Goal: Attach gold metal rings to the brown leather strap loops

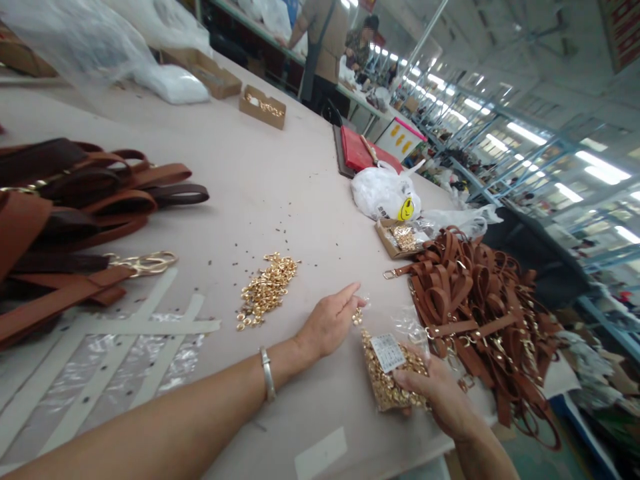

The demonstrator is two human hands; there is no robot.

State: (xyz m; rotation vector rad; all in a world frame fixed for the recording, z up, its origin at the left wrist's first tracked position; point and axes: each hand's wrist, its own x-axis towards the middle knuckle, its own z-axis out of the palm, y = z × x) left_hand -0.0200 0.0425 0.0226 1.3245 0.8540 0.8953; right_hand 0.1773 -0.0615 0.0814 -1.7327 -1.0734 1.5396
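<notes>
One big room (500, 60) has rows of lamps (526, 133). The pale worktop (210, 240) holds brown straps (473, 280) at both sides. Right fingers (406, 380) grip a bag (377, 393) near the right-side straps; left fingers (347, 291) stretch open by gold bits (357, 317).

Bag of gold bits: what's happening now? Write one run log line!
right hand: holding clear bag of gold pieces | left hand: by a few loose pieces | table: gold pile, brown straps

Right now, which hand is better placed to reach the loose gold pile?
Probably the left hand: it is nearer the loose gold pile, while the right hand holds the bag of gold pieces.
</notes>
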